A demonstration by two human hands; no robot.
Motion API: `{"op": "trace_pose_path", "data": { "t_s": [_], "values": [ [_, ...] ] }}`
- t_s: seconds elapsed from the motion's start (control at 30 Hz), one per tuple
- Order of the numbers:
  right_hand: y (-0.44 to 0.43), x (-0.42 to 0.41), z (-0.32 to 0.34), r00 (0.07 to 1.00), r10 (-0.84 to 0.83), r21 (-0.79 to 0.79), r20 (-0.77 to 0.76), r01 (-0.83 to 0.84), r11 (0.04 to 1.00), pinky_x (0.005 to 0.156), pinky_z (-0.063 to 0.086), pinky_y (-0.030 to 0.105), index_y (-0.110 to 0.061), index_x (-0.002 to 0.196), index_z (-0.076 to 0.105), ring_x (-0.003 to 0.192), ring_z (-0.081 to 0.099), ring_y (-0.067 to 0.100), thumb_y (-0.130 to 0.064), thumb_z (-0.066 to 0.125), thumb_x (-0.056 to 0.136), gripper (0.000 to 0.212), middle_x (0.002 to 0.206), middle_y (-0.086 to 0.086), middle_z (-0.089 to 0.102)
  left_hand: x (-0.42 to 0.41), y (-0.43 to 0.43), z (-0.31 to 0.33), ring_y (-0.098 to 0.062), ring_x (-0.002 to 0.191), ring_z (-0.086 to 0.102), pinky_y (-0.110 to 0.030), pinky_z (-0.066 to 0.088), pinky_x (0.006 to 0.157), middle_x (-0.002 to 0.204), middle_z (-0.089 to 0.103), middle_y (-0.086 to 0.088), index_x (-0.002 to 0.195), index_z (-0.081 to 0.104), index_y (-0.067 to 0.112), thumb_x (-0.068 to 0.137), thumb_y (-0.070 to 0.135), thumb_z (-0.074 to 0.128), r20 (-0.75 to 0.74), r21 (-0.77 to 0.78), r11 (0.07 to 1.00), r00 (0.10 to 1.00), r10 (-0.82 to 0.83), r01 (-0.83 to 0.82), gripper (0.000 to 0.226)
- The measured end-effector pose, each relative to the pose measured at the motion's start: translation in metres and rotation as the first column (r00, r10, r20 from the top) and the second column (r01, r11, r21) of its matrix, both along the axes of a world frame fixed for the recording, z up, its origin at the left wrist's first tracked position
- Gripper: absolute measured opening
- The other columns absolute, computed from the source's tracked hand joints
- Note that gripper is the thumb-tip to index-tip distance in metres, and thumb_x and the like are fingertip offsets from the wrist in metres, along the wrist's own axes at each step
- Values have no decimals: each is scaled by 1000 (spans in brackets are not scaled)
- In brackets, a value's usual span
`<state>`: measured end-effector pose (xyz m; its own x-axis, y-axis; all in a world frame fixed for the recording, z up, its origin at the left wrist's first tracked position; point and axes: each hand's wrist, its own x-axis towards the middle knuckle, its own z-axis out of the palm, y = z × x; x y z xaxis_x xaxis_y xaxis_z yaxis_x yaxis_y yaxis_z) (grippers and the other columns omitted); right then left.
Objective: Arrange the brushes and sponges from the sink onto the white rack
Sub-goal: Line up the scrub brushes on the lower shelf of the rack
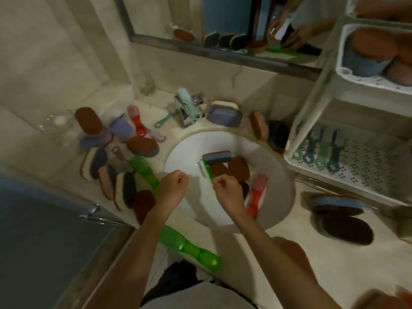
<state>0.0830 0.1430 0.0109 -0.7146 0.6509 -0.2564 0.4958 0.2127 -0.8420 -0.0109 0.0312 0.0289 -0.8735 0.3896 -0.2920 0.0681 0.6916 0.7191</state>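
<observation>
The white sink (185, 152) holds a blue-grey sponge (217, 157), brown sponges (239, 169) and a red brush (256, 195). My right hand (227, 190) grips the handle of a green brush (208, 171) whose white bristle head lies in the basin. My left hand (174, 186) hovers over the sink's left rim with curled fingers and holds nothing. The white rack (312, 108) stands at the right. Its lower shelf carries several teal and blue brushes (321, 152), and its upper shelf carries sponges (370, 52).
Many sponges and brushes (116, 157) lie on the counter left of the sink. A green brush (189, 248) lies at the counter's front edge. Behind the sink stand the tap (187, 108) and more sponges. Dark sponges (341, 219) lie at the right. A mirror (223, 25) hangs above.
</observation>
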Motion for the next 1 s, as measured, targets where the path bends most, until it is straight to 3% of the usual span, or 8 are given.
{"op": "trace_pose_path", "data": {
  "t_s": [0.13, 0.3, 0.5, 0.63, 0.7, 0.77, 0.87, 1.0],
  "values": [
    [-40, -48, 2, 995, 91, -4, 50, -91, 996, 81, 43, 31, 2, 97, 68, 99, 61, 28, -12, 49, 90, 24, 102, 15, 69, -49, -38, -6, -32, 74, 59, -51, 50, 78, 91, 64, -32, 71, 59, 8, 87, 18, 50, 21, 18, 999, 999, 29, -29, 21],
    [-81, -114, 2, 969, 219, -1, 119, -220, 975, 84, 46, 29, -2, 101, 68, 101, 62, 27, -13, 50, 90, 24, 105, 13, 69, -116, -80, -5, -27, 77, 56, -32, 37, 65, 67, 54, -11, 60, 46, 12, 93, 9, 44, -96, -94, 995, 995, 6, -16, 33],
    [-109, -185, 2, 937, 263, 57, 230, -283, 957, 87, 45, 28, -2, 107, 65, 106, 61, 27, -12, 47, 92, 26, 114, 14, 66, -227, -102, -12, -32, 112, 57, -39, 48, 93, 117, 63, -18, 109, 63, 1, 88, -1, 46, -135, -413, 884, 946, -295, 217, 27],
    [-101, -212, -1, 941, 193, 119, 278, -233, 965, 84, 44, 29, 1, 104, 65, 102, 61, 29, -13, 49, 91, 25, 110, 17, 66, -276, -102, -23, -25, 102, 57, -32, 45, 81, 112, 58, -11, 114, 60, 7, 92, 1, 46, 88, -604, 499, 675, -733, 621, 27],
    [-90, -222, -2, 942, 134, 158, 309, -190, 969, 87, 44, 29, 0, 105, 64, 105, 59, 30, -14, 49, 91, 25, 112, 18, 64, -288, -101, -24, -22, 83, 51, -31, 39, 69, 88, 51, -5, 92, 54, 9, 92, 2, 44, 122, -701, 278, 494, -861, 657, 13],
    [-77, -232, -4, 937, 94, 190, 337, -165, 968, 91, 43, 30, -2, 111, 62, 110, 56, 30, -15, 50, 92, 26, 118, 17, 60, -295, -100, -26, -25, 86, 52, -34, 42, 71, 86, 51, -6, 92, 52, 11, 91, 4, 45, 121, -777, 122, 338, -933, 617, 10],
    [-61, -250, -7, 924, 62, 225, 376, -156, 962, 95, 41, 33, -4, 117, 58, 115, 52, 31, -16, 49, 92, 29, 124, 18, 55, -300, -99, -32, -29, 112, 52, -38, 46, 85, 123, 51, -11, 116, 53, 9, 89, 8, 48, 28, -824, 84, 189, -982, 560, 27],
    [-47, -279, -10, 920, 43, 246, 389, -149, 958, 98, 39, 37, -4, 121, 54, 117, 50, 35, -15, 52, 91, 32, 127, 19, 51, -301, -96, -31, -27, 120, 47, -36, 44, 87, 134, 44, -9, 124, 49, 11, 90, 9, 46, 7, -793, 109, 189, -982, 599, 34]
  ]
}}
